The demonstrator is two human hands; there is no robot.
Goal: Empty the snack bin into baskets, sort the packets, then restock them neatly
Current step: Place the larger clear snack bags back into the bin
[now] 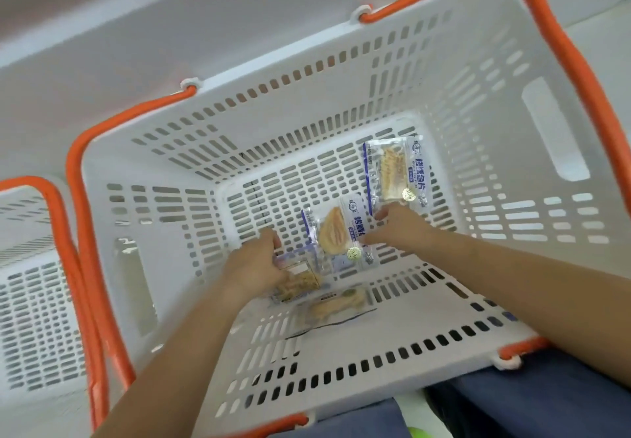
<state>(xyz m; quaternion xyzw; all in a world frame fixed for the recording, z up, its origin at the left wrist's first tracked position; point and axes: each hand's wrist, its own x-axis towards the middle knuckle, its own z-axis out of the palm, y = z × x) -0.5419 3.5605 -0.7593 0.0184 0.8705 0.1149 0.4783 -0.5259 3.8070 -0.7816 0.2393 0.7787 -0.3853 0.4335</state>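
Both my bare forearms reach down and forward, converging toward the middle. My left hand (254,260) has its fingers curled round a snack packet (297,279), gripping it. My right hand (397,227) sits just right of it, slightly farther forward, fingers bent with the tips pressing down.

The 1 head camera looks steeply down, close, into a white basket (341,103) below.
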